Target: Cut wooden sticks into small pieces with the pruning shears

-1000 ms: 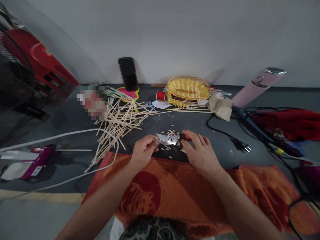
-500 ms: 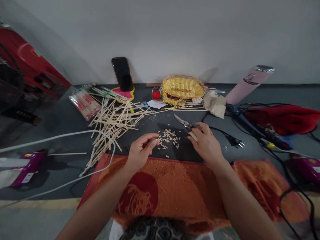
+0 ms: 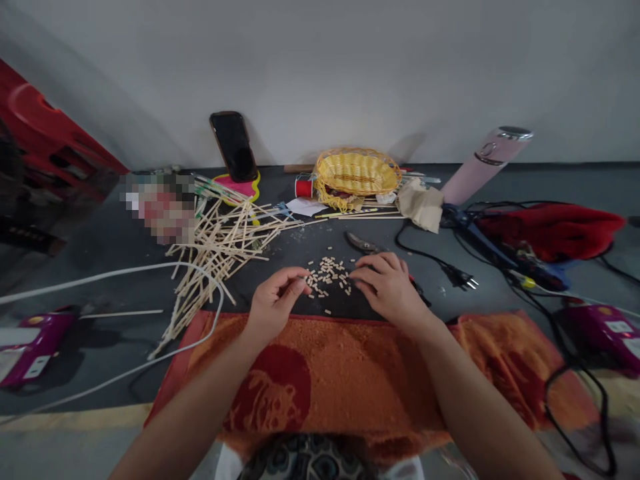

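Observation:
A small pile of short cut wooden stick pieces (image 3: pixel 327 270) lies on the dark tabletop between my two hands. At its left edge, my left hand (image 3: pixel 277 293) has thumb and forefinger pinched together; whatever they hold is too small to make out. My right hand (image 3: pixel 387 287) reaches in from the other side, palm down, fingers stretched apart beside the pieces. Behind that hand lies a pair of pruning shears (image 3: pixel 361 243), its blades pointing up and left and its handles mostly covered. Long thin wooden sticks (image 3: pixel 225 243) are heaped crosswise to the left.
An orange towel (image 3: pixel 360 373) covers the near edge. A yellow woven basket (image 3: pixel 357 172), red thread spool (image 3: pixel 303 189) and propped phone (image 3: pixel 234 147) stand along the wall. Rightward are a pink flask (image 3: pixel 487 163), a black plug (image 3: pixel 460 277) and cables. A white cable (image 3: pixel 217 293) loops at left.
My right hand has let go of the shears' handle and moved left and down to the pile of pieces. My left hand keeps its pinch. The whole view has shifted slightly.

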`<state>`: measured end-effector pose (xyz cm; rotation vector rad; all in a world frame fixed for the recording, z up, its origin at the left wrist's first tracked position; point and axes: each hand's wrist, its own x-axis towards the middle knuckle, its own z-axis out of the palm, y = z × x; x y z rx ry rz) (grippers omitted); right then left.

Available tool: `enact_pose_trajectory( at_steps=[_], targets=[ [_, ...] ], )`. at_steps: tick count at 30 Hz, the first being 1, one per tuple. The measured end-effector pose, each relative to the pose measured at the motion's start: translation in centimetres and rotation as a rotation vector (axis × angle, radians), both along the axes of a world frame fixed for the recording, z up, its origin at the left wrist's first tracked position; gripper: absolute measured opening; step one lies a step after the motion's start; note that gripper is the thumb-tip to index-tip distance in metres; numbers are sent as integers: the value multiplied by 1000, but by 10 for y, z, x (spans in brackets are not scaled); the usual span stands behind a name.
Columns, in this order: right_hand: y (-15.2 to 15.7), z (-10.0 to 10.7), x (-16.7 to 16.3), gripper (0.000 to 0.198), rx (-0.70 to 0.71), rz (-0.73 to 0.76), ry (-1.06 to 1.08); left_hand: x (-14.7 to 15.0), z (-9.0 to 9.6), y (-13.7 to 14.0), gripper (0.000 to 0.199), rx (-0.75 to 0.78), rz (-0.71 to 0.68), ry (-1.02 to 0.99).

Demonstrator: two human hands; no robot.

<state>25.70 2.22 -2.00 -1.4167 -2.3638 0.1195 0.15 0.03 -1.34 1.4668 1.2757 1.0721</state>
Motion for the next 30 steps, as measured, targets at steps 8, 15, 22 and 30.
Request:
enact_pose_trajectory(
  at_steps=[8,15,22,30],
  targets=[
    [-6,3,-11,16,-91,123,-2,1,1,0,30,-78,-10,-41],
    [-17,13,-32,13,-122,199,377,9,1,-5,33,-272,-177,-154],
    [-27,14,-48,9,-204,256,641,10,5,-9,27,-277,-329,-116],
    [-19,14,-33,18,-98,188,557,10,5,-7,17,-205,-282,-110]
  ],
)
